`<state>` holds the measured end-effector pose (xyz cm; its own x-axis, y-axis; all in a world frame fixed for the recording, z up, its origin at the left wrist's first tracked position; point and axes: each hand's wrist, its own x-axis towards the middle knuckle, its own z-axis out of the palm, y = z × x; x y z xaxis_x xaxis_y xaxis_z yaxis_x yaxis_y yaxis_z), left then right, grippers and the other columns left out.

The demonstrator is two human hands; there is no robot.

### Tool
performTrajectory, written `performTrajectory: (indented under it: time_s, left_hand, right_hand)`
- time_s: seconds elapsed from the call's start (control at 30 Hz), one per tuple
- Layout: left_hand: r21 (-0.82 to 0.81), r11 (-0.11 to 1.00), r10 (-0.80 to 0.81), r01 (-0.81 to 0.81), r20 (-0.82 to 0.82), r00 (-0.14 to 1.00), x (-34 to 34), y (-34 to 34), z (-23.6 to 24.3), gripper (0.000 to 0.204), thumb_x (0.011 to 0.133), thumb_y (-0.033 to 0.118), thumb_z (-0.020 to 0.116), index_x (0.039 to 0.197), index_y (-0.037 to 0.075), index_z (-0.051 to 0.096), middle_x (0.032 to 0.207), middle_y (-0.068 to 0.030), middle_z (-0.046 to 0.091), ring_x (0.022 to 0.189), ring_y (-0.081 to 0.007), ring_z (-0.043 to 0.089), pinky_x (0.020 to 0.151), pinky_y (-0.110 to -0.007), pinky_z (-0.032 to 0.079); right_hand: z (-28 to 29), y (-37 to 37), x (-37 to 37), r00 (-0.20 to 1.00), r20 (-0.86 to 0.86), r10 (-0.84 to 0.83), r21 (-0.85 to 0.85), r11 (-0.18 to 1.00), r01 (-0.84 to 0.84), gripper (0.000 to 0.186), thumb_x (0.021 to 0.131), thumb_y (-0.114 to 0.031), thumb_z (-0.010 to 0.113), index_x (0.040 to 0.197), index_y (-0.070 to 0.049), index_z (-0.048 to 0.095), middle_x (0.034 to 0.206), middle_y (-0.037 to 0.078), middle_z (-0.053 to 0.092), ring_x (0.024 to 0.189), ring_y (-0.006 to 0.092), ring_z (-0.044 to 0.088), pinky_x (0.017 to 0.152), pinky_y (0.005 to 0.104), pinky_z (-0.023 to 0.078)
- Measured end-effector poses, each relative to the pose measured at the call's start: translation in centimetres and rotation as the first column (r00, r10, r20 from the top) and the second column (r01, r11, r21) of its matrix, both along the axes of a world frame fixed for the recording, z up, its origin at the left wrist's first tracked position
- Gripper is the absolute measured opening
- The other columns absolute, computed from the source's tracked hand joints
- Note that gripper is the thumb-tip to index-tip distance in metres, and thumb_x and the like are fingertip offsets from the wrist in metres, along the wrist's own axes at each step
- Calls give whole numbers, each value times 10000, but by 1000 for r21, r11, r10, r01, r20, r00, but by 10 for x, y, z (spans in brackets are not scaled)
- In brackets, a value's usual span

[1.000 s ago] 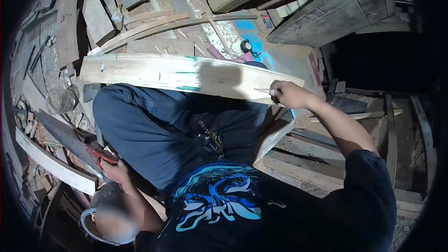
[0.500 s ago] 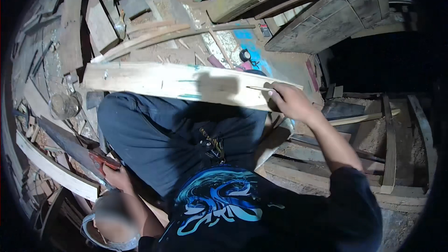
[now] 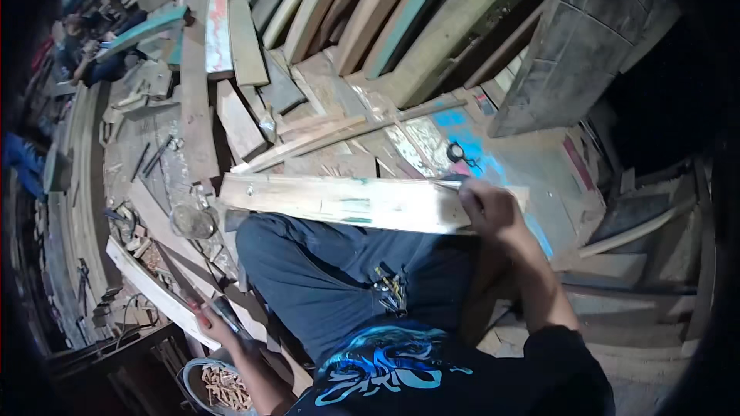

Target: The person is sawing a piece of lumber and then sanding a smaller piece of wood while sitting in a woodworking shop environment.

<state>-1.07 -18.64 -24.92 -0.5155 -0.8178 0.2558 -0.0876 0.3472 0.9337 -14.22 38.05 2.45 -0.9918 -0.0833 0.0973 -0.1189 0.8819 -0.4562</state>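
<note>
Head camera, left of a side-by-side fisheye pair, looks down and forward from the wearer's head. Black printed T-shirt sits nearest, lower centre; dark trousers and pale wooden board lie close, mid-frame; curved timbers stand farther off, upper edge.

The right hand, blurred, hides part of the plank. Below and left of the plank, the left hand covers part of the saw, and its forearm part of the bucket. Below the plank, the lower edge cuts the shirt. Far up-left of it, a person is indistinct.
</note>
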Motion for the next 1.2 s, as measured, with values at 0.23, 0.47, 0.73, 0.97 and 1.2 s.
performTrajectory:
  time_s: [0.23,0.47,0.73,0.97,1.2]
  left_hand:
    - [16,1000,-6,10,-208,978,-4,65,182,152,938,162,577,963,13,590,661,67,424,573,-34,348,505,-213,257]
    - [253,924,-208,286,-294,933,-10,146,234,324,855,236,629,1055,-8,555,752,15,513,651,-57,454,567,-203,338]
    - [243,321,-919,915,-155,364,-46,262,250,201,870,175,653,911,-16,604,682,9,542,591,-77,468,541,-250,386]
    - [247,65,-973,967,-198,116,-36,287,251,182,896,180,659,854,24,577,556,-18,443,484,-94,404,476,-269,341]
    - [261,59,-965,964,-231,122,-27,295,244,186,876,155,677,840,11,565,569,-18,430,494,-95,392,484,-272,329]
  right_hand:
    - [-27,9,18,990,126,-55,15,998,54,187,929,-270,539,921,-92,595,767,156,660,738,373,646,644,483,492]
    - [-61,5,11,971,-237,15,166,986,25,177,855,-263,635,829,-97,580,637,140,617,607,356,626,561,479,492]
    - [-72,-2,17,982,-186,-14,193,980,51,181,837,-278,655,836,-100,622,672,142,646,599,334,633,568,458,493]
    - [-65,2,21,997,-11,-74,188,979,75,215,857,-289,565,898,-79,585,740,188,653,702,395,630,648,494,487]
    - [-71,3,25,994,-103,-24,199,979,44,189,862,-259,575,923,-83,609,691,181,630,686,382,623,634,485,481]
